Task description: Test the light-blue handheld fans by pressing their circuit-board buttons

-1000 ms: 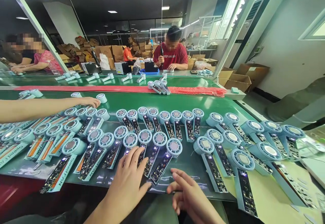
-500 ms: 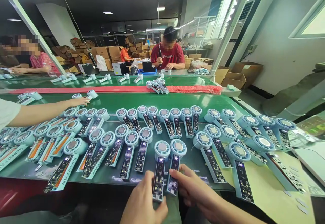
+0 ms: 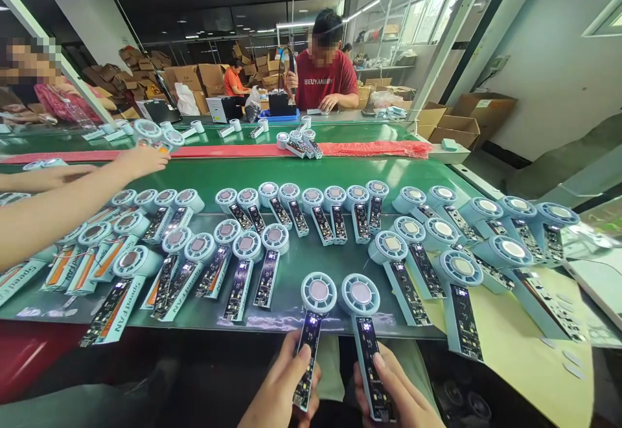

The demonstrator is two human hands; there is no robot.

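My left hand [image 3: 286,379] is closed around the handle of a light-blue handheld fan [image 3: 318,293], its thumb on the bare black circuit board. Another such fan [image 3: 360,295] is in my right hand [image 3: 396,386], the thumb likewise pressing along the board. Both fans are held upright past the bench's near edge, round heads up and apart from each other. A small lit number shows on each board. Closest to them on the bench lie more fans of the same kind, one [image 3: 247,247] to the left and one [image 3: 390,247] to the right.
Rows of fans lie across the green bench [image 3: 233,172]. A red strip [image 3: 218,151] runs along its far part. A co-worker's arm [image 3: 97,185] reaches in from the left, holding fans. Opposite sits a person in a red shirt [image 3: 324,81]. Yellow paper [image 3: 525,363] lies at right.
Both fans have been lifted off the bench edge toward me and moved apart. The co-worker's hand at left has raised fans from the bench. The view has tilted slightly down.
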